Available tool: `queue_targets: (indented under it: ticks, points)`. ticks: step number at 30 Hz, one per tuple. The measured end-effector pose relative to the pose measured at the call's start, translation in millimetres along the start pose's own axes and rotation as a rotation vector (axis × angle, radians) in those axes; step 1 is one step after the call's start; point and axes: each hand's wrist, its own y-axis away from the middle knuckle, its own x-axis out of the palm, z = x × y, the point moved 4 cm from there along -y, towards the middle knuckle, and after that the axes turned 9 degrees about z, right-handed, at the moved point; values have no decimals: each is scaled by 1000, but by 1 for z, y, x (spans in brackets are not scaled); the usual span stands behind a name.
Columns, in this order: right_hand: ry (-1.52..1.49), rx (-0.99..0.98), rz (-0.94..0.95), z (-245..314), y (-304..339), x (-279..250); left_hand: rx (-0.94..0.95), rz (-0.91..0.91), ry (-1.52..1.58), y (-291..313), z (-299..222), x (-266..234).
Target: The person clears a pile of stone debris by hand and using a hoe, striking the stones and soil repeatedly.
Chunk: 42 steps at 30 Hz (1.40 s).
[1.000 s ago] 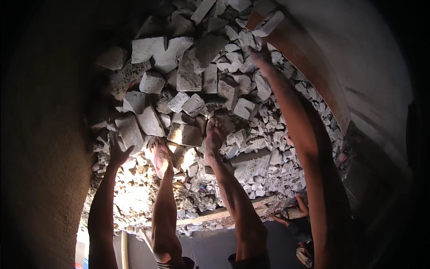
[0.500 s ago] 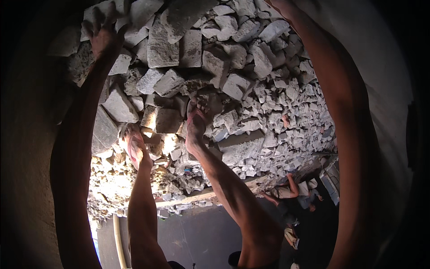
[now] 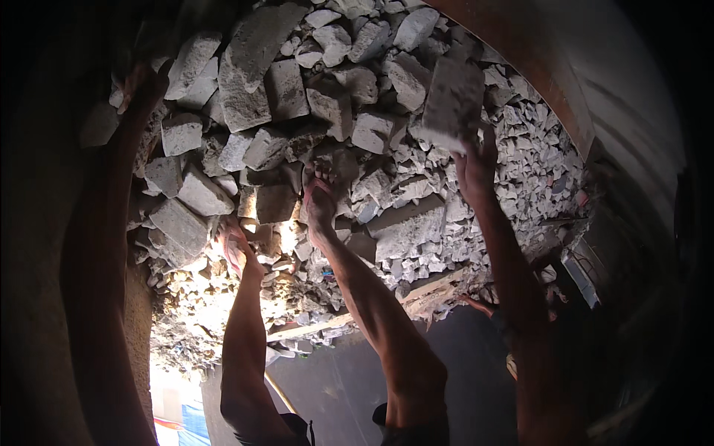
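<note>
My right hand (image 3: 476,171) has its fingers at the near end of a flat grey block (image 3: 452,102), which it appears to grip above the rubble. The block is slightly blurred and tilted. At the far left, my left hand (image 3: 137,88) reaches in among larger stones, beside a pale chunk (image 3: 192,65). Deep shadow covers its fingers, so its grip does not show. Both my feet, in pink-strapped sandals, stand on the rubble: the left foot (image 3: 236,249) in bright light, the right foot (image 3: 320,195) nearer the middle.
Larger broken blocks (image 3: 245,104) lie piled at the far side, with small rubble (image 3: 520,175) to the right. A long rough slab (image 3: 407,227) lies right of my right foot. A wooden beam (image 3: 431,288) crosses behind my feet. Another person's arm (image 3: 480,303) shows at lower right.
My right hand has come into view from beyond the far right edge, bringing the grey block nearer. My left hand has shifted slightly left and into shadow. The view has turned a little.
</note>
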Motion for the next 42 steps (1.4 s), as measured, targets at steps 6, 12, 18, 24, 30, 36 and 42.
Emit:
queue_targets:
  ticks: [6,12,18,24,30,36,42]
  points:
    - [477,491,140,-144,132,-72,59,246,-97,-25,-24,-6]
    - [189,818,94,-213,281,-38,-110,518,-336,-24,-15,-17]
    - [344,696,234,-234,327,-12,-40,366,392,28,7,-26]
    - [96,501,157,-204,196,17,19,193,597,126,-74,-7]
    - [274,-128,189,-49,104,145,165,829,983,248,-259,-88]
    - [-34,69,-224,-27,31,1,139,-76,337,129,-184,-76]
    - [-401,261,-376,-58,-36,-64,422,43,408,23,-105,-13]
